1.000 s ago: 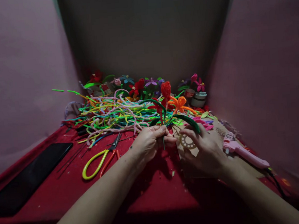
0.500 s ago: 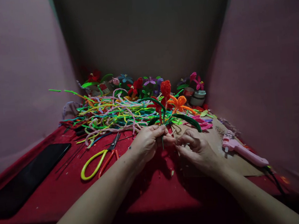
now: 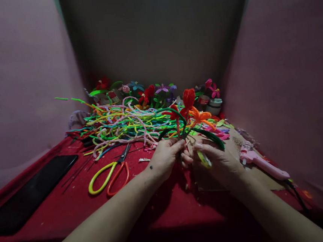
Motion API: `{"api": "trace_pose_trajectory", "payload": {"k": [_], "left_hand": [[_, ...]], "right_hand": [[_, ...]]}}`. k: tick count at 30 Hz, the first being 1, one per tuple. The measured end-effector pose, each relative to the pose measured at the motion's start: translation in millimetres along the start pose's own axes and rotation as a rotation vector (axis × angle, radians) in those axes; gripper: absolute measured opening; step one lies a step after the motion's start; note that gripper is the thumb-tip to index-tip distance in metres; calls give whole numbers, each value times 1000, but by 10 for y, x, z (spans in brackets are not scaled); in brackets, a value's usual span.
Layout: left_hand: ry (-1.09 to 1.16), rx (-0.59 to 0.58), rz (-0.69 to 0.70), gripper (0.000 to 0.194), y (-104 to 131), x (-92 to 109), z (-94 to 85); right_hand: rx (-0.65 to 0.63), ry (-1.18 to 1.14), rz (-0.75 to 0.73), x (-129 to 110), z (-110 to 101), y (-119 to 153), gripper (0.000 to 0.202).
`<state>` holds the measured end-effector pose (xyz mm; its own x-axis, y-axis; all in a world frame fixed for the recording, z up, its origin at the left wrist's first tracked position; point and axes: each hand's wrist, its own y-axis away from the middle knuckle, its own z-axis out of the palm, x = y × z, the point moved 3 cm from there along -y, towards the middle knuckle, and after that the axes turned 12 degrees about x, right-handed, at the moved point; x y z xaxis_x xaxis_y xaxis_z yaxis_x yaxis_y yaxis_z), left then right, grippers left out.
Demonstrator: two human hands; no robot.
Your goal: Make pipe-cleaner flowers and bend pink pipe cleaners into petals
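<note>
My left hand point(image 3: 171, 154) pinches the stems of a small bunch of pipe-cleaner flowers, held upright above the table. The bunch has a red bud point(image 3: 189, 98), a red flower point(image 3: 174, 113), an orange flower point(image 3: 199, 115) and dark green curved leaves point(image 3: 212, 136). Close by on the right, my right hand point(image 3: 217, 159) has its fingers closed round a small yellow-green roll, apparently tape point(image 3: 204, 159). Its far side is hidden by the fingers. The right hand is just under the right-hand leaf.
Loose coloured pipe cleaners point(image 3: 122, 120) lie heaped behind my hands, with finished flowers point(image 3: 148, 94) at the back. Scissors point(image 3: 117, 170) and a black phone-like slab point(image 3: 34, 192) lie left. A pink glue gun point(image 3: 262, 161) rests right on cardboard point(image 3: 240, 178); its cable runs toward the front edge.
The bunch has shifted slightly right and tilted with my left hand. My right hand has moved a little right, and the yellow-green roll now shows in it.
</note>
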<state>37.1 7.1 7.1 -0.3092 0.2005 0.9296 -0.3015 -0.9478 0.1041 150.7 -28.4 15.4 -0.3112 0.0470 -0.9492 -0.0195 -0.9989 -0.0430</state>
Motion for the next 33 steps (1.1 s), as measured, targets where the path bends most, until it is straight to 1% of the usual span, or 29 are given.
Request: {"api": "trace_pose_trajectory", "payload": {"k": [2,4,7,10,14,17,21,25,30,33], "left_hand": [[-6,-12,4,24,11,8,7],[-13,-20,0,25,14,9,5],[-13,-34,-5,24,6,-8,-1],[-22,-37,5,22,-5,-30,-1],[-42,-25,18,20,-7,-46,19],[-49,-20,8,21,7,-50,42],[-137,-25,22,27,36,-34,75],[-229,-44,43,29,50,-19,87],[-208,-102,26,28,45,-34,84],[-195,-112,57,26,45,-27,82]], "right_hand": [[27,-23,30,-26,14,5,12],[43,-17,25,-43,8,3,10],[-19,-27,23,-31,0,-9,8],[-80,-74,66,9,-7,-19,8],[-65,-147,99,60,-26,-41,7],[-81,-199,99,107,-23,-79,2],[-82,-247,115,197,-36,-154,15],[-135,-224,140,250,-52,-189,21],[-229,-161,147,228,-40,-174,26],[-207,-155,140,219,-32,-157,23]]}}
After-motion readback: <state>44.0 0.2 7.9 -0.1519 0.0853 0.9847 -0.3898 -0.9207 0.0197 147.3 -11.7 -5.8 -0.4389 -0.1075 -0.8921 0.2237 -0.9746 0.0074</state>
